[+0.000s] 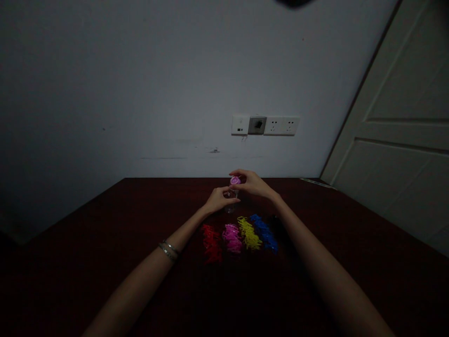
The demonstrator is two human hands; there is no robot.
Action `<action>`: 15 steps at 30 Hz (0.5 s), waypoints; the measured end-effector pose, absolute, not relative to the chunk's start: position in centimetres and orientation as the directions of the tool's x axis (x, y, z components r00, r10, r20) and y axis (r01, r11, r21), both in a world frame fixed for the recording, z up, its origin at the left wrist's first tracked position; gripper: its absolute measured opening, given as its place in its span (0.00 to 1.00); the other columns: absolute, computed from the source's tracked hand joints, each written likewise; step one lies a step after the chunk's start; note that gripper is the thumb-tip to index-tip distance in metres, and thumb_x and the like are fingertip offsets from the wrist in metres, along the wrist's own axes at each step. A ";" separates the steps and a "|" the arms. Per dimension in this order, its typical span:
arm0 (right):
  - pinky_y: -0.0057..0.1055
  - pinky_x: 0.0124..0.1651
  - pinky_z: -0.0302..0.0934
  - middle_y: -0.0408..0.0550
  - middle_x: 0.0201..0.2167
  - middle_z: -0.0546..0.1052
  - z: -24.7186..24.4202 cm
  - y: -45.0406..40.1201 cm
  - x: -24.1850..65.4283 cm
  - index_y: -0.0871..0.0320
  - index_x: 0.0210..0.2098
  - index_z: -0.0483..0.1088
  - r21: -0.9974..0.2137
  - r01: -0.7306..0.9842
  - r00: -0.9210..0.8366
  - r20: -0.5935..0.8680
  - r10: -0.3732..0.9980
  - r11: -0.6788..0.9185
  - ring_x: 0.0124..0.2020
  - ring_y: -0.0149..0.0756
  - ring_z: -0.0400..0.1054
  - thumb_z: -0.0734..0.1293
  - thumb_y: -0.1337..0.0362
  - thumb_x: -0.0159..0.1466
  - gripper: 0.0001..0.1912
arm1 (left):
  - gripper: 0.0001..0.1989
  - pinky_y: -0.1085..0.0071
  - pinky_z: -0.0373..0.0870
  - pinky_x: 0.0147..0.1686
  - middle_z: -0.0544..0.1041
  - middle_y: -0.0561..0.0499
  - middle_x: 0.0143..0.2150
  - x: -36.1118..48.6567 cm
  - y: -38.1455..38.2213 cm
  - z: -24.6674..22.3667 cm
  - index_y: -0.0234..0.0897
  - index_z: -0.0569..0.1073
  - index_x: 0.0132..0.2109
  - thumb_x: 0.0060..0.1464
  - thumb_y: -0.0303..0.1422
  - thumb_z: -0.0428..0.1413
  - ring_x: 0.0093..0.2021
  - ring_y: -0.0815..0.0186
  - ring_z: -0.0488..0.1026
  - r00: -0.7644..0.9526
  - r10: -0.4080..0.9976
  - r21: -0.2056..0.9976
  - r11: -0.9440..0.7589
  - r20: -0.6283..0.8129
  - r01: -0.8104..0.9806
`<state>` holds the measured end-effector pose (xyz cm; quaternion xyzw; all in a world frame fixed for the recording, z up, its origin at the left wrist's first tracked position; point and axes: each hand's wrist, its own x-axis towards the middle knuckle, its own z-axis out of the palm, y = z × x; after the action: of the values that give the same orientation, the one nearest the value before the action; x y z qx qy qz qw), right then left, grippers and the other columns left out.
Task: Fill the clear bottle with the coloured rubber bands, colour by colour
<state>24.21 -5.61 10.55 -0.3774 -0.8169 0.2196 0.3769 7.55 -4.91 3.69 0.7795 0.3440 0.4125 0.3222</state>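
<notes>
A small clear bottle [229, 209] stands upright near the back of the table. My left hand [217, 201] is closed around its side, thumb in front. On top of the bottle, my right hand [254, 184] grips a pink lid [235, 180] between thumb and fingers. Whether the lid is seated or loose, I cannot tell. Nearer to me lie piles of thin bands or strips: red [212, 244], pink [232, 238], yellow [249, 233] and blue [264, 233]. Something dark lies beside the blue pile, too dim to make out.
The dark red-brown table [140, 210] meets a pale wall [168, 93] at its back edge. Wall sockets [281, 125] sit above it. A flat strip [318, 183] lies at the back right, near a panelled door [396, 154]. The light is dim.
</notes>
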 end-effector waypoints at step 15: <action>0.34 0.44 0.62 0.51 0.40 0.73 11.8 -5.4 26.4 0.61 0.50 0.64 -0.640 0.451 -0.410 0.470 0.782 0.621 0.36 0.33 0.68 0.68 0.66 0.51 0.26 | 0.16 0.69 0.66 0.38 0.74 0.48 0.33 6.7 -4.1 3.5 0.29 0.71 0.38 0.39 0.32 0.61 0.32 0.69 0.70 0.472 0.833 0.913 -0.388 0.289 0.125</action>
<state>26.41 -5.37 11.82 -0.3795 -0.8123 0.2127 0.3885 6.71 -4.09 3.52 0.7328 0.3266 0.3964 0.4464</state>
